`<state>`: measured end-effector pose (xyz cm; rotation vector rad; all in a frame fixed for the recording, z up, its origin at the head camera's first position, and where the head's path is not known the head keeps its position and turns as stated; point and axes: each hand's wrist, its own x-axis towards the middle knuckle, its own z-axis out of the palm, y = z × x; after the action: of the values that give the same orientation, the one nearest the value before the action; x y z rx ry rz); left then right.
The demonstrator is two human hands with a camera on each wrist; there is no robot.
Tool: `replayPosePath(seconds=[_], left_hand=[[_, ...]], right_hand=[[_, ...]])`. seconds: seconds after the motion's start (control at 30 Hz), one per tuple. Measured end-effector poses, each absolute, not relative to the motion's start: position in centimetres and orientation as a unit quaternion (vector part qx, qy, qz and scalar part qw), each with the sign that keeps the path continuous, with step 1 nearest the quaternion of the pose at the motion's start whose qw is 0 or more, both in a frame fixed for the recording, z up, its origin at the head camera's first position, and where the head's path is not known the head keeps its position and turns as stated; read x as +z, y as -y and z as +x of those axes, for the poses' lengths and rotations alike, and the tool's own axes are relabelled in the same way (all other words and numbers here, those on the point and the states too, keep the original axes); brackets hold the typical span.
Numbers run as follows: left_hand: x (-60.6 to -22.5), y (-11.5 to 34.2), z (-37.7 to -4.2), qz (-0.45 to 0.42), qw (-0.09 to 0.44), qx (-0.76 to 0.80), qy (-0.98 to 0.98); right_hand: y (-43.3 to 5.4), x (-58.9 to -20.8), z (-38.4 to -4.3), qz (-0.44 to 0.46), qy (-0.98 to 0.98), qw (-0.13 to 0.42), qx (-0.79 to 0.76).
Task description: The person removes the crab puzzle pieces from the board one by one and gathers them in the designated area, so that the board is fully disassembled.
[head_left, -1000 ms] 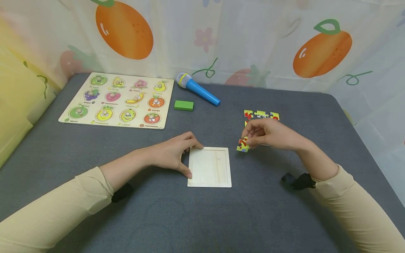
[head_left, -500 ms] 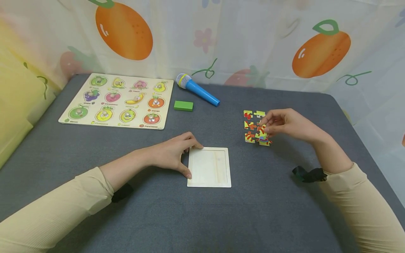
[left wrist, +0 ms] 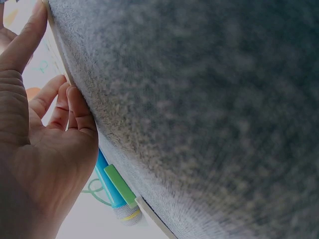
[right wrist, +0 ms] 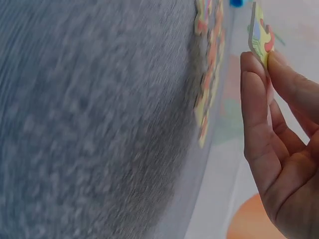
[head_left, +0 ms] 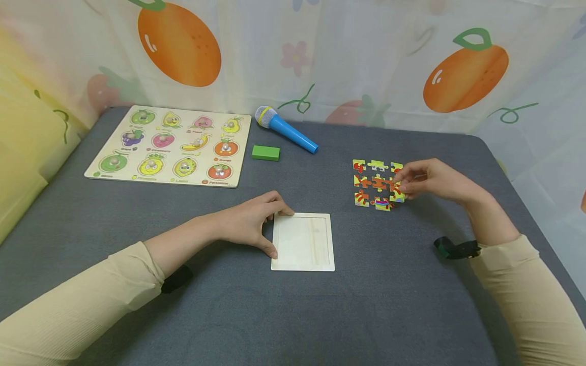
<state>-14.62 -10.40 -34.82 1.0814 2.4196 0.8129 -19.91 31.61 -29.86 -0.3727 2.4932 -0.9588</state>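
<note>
My left hand [head_left: 249, 223] holds a square, pale wooden puzzle tray [head_left: 303, 241] by its left side, thumb at the lower corner and fingers at the upper edge. The tray lies flat with a shallow recess that has nothing in it. To the right, my right hand [head_left: 437, 179] pinches a yellow and red jigsaw piece [right wrist: 261, 37] between thumb and fingertips. In the right wrist view that piece is up off the table, above a group of jigsaw pieces [head_left: 361, 198]. These lie loosely spaced in rows, and the right-hand column is partly covered by the hand.
A fruit peg puzzle board [head_left: 183, 175] lies at the back left of the dark grey table [head_left: 293, 320]. Beside it are a green block [head_left: 265, 153] and a blue toy microphone [head_left: 293, 133]. A fruit-print curtain [head_left: 348, 61] hangs behind the table.
My right hand has moved right and back with the jigsaw piece, from beside the tray to the right side of the pieces. The left hand and tray have stayed put.
</note>
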Motion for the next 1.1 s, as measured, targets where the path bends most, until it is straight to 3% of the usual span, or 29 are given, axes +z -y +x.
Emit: replayPosePath(seconds=[0.73, 1.1], left_hand=[[-34.8, 10.5, -14.6, 0.378, 0.192, 0.288, -0.859], [-34.7, 10.3, -14.8, 0.381, 0.193, 0.285, -0.858]], right_hand=[[-33.7, -31.2, -20.2, -0.127, -0.889, 0.270, -0.346], [-33.4, -31.6, -20.0, -0.116, -0.907, 0.256, -0.315]])
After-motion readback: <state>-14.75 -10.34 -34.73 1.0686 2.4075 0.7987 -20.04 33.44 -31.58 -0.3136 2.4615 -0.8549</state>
